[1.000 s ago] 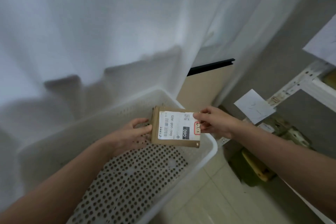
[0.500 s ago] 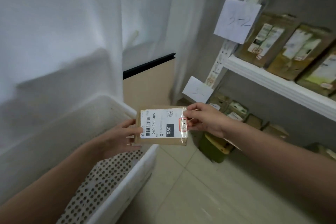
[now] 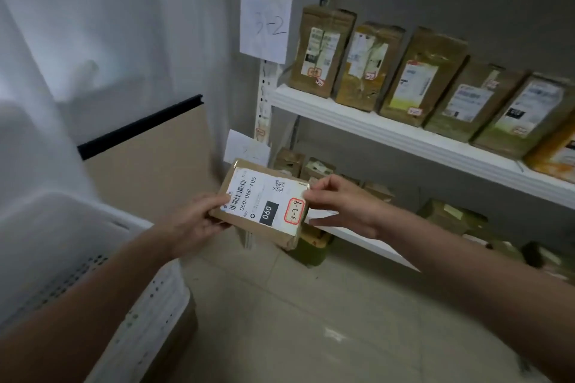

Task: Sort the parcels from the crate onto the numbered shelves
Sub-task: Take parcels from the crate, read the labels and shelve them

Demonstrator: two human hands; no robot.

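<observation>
Parcel [image 3: 260, 203], centre frame, long axis tilted, gripped at its ends by left hand [image 3: 195, 221] and right hand [image 3: 337, 206]; shelf [image 3: 389, 130] signed 3-2 upper right, nearer right hand.

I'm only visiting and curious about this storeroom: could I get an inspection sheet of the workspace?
Surface: tiled floor; white shelf beside a paper sign marked 3-2.
Job's things: parcel, sticker apparently 3-2-9; white crate at left; shelved parcels standing in a row.
Clutter: nothing seen.
Hands: left hand grips the parcel's left end; right hand pinches its right edge.
Cables: nothing seen.
Surroundings: white curtain, tan board.
</observation>
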